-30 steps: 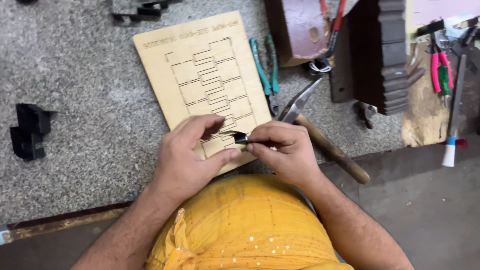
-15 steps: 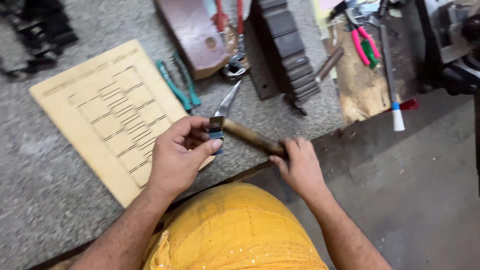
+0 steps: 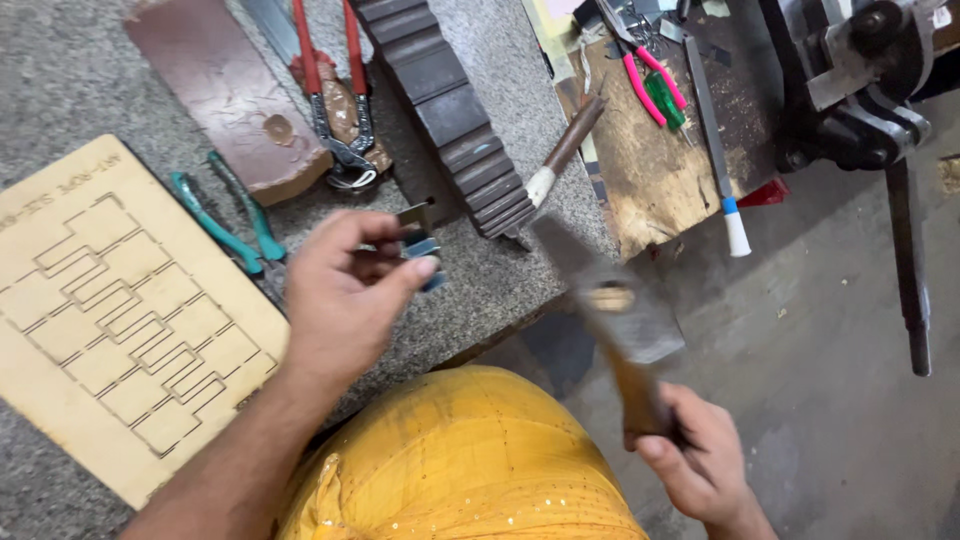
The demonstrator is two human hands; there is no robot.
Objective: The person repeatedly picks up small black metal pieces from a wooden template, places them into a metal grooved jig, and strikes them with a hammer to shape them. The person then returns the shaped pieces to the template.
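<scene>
My left hand pinches a small bent strip of dark metal between thumb and fingers, held above the grey stone worktop. My right hand grips the wooden handle of a hammer, lifted off the bench at the lower right, its metal head blurred by motion. A thin wooden board cut with stepped rectangular lines lies flat at the left, beside my left forearm.
Teal-handled pliers lie next to the board. Red-handled snips, a reddish slab and a dark ridged block lie further back. Pink pliers, a white-tipped rod and a bench vice are at the right.
My right hand has picked the hammer up off the bench and swung it out to the lower right. My left hand keeps the metal strip. The view has shifted right.
</scene>
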